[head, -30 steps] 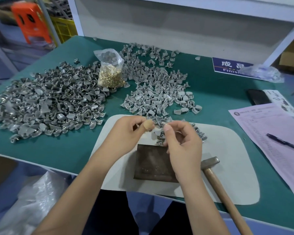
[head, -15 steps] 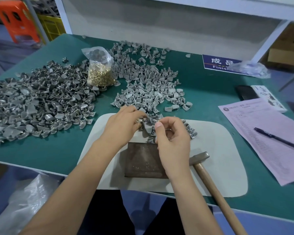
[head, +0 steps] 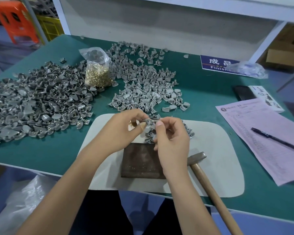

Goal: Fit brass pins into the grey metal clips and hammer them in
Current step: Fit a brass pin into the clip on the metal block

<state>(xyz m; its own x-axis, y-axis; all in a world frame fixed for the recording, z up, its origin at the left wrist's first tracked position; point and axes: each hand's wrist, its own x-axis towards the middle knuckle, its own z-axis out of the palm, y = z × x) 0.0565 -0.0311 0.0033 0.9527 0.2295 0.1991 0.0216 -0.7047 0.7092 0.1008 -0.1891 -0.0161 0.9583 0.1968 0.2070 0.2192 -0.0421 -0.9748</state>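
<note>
Both hands point(head: 148, 133) pinch one clip point(head: 148, 122) — mat point(head: 219, 158) open rightward.

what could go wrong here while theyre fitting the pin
The left hand and right hand pinch one grey clip in mid-air, so a dropped brass pin could vanish among the loose clips on the white mat. The hammer handle overhangs the table's near edge and could get knocked off. The open bag of pins stands upright amid piles and might tip.
</note>
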